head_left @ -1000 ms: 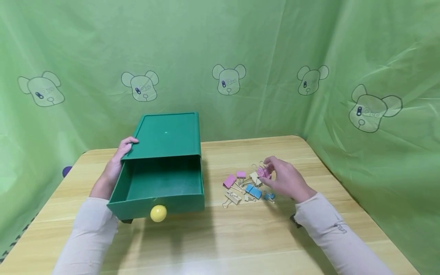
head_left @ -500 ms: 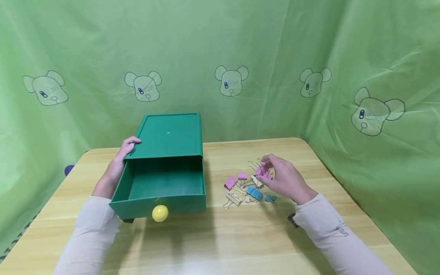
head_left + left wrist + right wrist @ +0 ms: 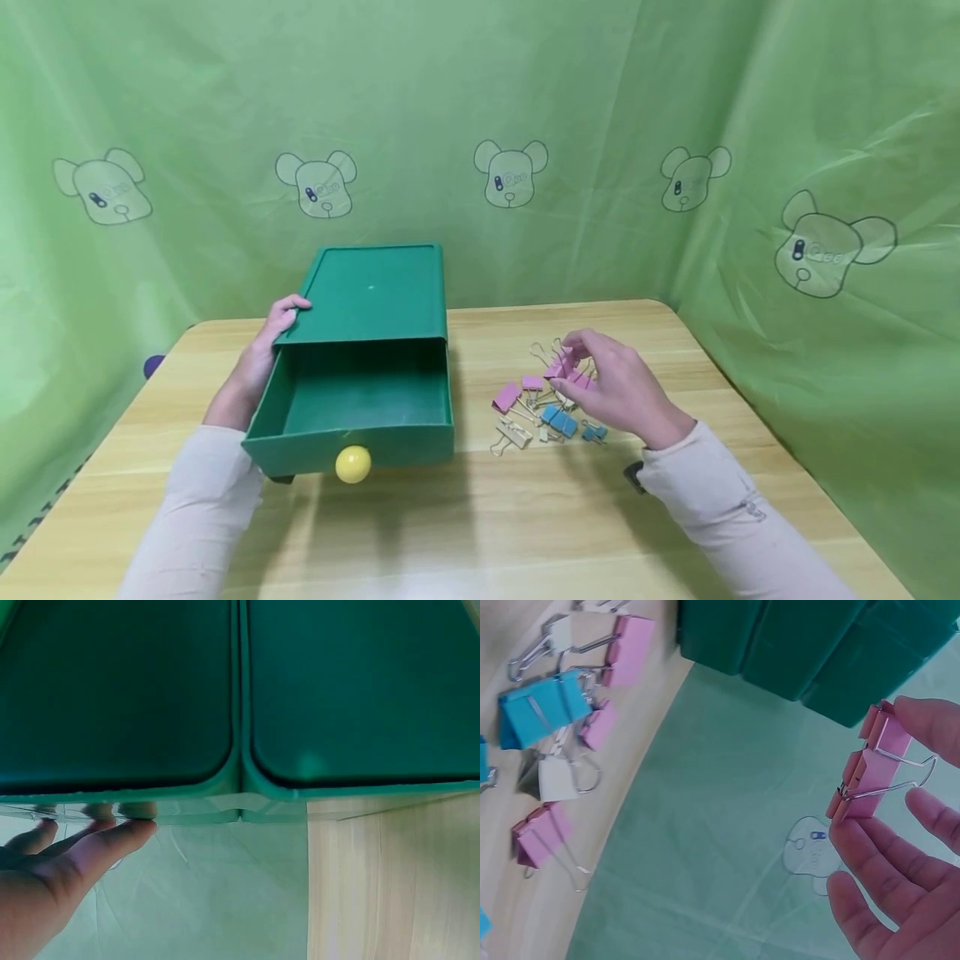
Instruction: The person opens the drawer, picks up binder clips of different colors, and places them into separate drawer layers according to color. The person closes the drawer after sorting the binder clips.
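A green drawer box (image 3: 371, 287) stands at the left of the table, its drawer (image 3: 416, 444) pulled out toward me by a round yellow knob (image 3: 353, 464) side. My left hand (image 3: 255, 358) rests against the box's left side, fingertips at the top edge. In the left wrist view its fingers (image 3: 112, 840) lie fairly straight along the box. My right hand (image 3: 622, 385) pinches a pink binder clip (image 3: 874, 765) between thumb and fingers, above the pile. Under it lie more binder clips: blue (image 3: 558, 422), pink (image 3: 507, 397) and cream (image 3: 514, 432).
The pile of clips lies on the wooden table (image 3: 525, 533), right of the drawer box. A smaller blue clip (image 3: 594, 432) sits at the pile's right edge. Green curtains (image 3: 585, 250) with bear-head drawings hang behind the table and along its right side.
My right hand has lifted the pink binder clip up and slightly left, off the pile; another pink clip stays behind. My left hand keeps its place on the box.
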`<action>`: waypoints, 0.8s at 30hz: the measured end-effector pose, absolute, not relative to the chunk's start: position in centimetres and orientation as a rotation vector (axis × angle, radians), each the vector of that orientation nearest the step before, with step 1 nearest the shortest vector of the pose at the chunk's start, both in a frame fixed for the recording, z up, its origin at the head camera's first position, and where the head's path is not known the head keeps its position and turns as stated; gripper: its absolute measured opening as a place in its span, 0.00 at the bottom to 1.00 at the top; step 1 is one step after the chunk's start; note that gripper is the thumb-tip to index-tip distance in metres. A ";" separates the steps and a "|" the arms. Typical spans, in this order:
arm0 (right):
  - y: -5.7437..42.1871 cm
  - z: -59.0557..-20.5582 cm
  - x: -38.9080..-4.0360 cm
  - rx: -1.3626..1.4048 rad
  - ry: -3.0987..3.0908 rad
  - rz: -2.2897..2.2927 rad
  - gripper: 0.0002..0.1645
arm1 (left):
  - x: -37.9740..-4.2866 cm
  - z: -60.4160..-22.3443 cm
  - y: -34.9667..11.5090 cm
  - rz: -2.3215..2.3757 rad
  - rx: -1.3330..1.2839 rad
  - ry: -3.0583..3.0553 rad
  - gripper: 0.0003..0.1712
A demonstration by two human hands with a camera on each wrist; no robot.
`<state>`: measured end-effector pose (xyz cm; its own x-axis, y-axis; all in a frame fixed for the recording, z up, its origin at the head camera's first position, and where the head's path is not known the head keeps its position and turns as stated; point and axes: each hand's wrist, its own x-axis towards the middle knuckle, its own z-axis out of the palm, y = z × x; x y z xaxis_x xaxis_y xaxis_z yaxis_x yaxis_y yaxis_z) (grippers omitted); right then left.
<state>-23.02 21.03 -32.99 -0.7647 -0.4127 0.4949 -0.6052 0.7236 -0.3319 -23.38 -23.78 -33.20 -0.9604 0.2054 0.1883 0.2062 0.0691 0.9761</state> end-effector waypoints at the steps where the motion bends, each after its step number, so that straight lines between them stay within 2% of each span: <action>1: 20.9 -32.8 -22.9 0.791 -2.529 0.684 0.26 | -23.4 -33.2 -23.8 -2.094 -0.448 -2.294 0.13; 24: 19.0 -30.7 -22.0 0.864 -2.423 0.676 0.27 | -23.5 -33.2 -23.8 -2.071 -0.453 -2.295 0.13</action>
